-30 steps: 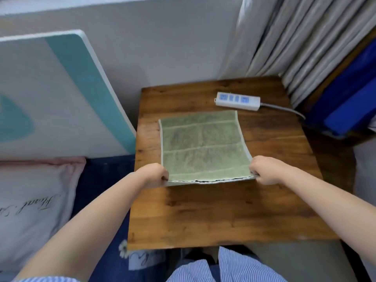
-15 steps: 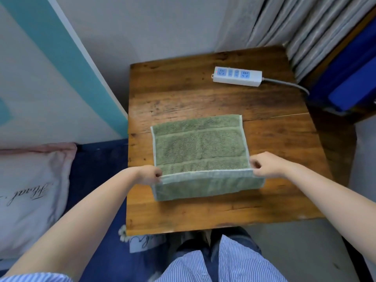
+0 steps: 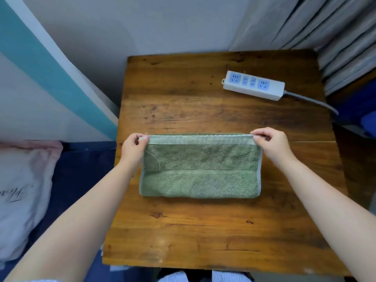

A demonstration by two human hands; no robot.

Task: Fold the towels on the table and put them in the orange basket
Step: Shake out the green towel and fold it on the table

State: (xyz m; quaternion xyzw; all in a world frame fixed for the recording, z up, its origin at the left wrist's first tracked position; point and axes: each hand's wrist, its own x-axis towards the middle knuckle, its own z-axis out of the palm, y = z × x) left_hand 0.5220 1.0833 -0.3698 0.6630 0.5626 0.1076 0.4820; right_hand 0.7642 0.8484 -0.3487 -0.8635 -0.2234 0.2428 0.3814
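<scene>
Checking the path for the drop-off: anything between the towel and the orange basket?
Cannot tell: no basket is in view. Both the left hand and right hand already pinch the towel at its far corners. The power strip lies apart, farther back on the table.

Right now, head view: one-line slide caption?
Both hands, left hand and right hand, pinch green towel's far edge on wooden table.

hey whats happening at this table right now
A person is folding a green towel on a wooden table. The left hand and right hand each pinch a corner of the towel's far edge, with the fold lying along the near side. A white power strip sits toward the far right of the table. No orange basket is in view.
</scene>
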